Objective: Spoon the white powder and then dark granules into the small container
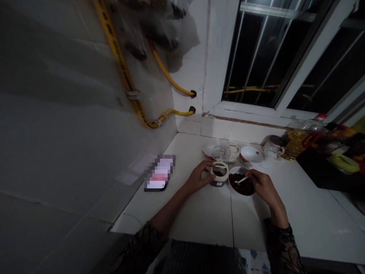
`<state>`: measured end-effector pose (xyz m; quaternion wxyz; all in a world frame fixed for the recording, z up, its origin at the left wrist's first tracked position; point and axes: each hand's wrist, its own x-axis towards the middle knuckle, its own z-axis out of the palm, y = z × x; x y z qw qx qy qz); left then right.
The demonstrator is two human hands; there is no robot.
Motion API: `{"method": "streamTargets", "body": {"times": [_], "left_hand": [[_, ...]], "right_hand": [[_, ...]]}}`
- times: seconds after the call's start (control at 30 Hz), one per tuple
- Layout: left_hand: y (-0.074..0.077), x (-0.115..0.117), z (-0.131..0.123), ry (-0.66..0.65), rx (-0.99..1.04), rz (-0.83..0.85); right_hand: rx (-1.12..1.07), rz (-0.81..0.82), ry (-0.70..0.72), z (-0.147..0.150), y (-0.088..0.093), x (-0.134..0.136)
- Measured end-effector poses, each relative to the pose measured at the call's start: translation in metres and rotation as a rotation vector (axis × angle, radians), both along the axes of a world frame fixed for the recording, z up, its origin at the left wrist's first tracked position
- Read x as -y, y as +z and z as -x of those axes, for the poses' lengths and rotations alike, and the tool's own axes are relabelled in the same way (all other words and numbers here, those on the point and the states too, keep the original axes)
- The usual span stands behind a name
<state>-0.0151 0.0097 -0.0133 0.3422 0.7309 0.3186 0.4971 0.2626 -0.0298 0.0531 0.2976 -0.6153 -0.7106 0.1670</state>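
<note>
My left hand (199,177) is closed around the side of a small seasoning jar (219,179) with a white rim. Its clear lid (221,152) is flipped up, and dark contents show inside. Just to the right stands a white bowl (242,193) holding a dark reddish-brown, crumbly food (245,187). In my right hand (261,183) is a small white spoon (241,180), pinched by its handle, with its tip over the food in the bowl. Jar and bowl stand close together on the white tiled counter (205,217).
Behind them are a second seasoning jar (233,151), an empty bowl (251,155) and a glass jar (273,146). An oil bottle (296,142) and a black box (316,167) stand at the right. A phone (159,173) lies by the left wall, below a yellow pipe (137,102).
</note>
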Motion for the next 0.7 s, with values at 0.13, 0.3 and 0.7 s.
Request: {"method": "streamTargets", "body": {"times": [0.13, 0.3, 0.7], "left_hand": [[0.0, 0.0, 0.0, 0.001, 0.005, 0.009], [0.0, 0.0, -0.001, 0.007, 0.011, 0.008], [0.0, 0.0, -0.001, 0.013, -0.007, 0.008]], "right_hand": [[-0.136, -0.002, -0.139, -0.008, 0.0, -0.002], [-0.266, -0.019, -0.156, -0.014, 0.0, -0.003], [-0.517, 0.088, -0.203, -0.015, -0.009, -0.009]]}}
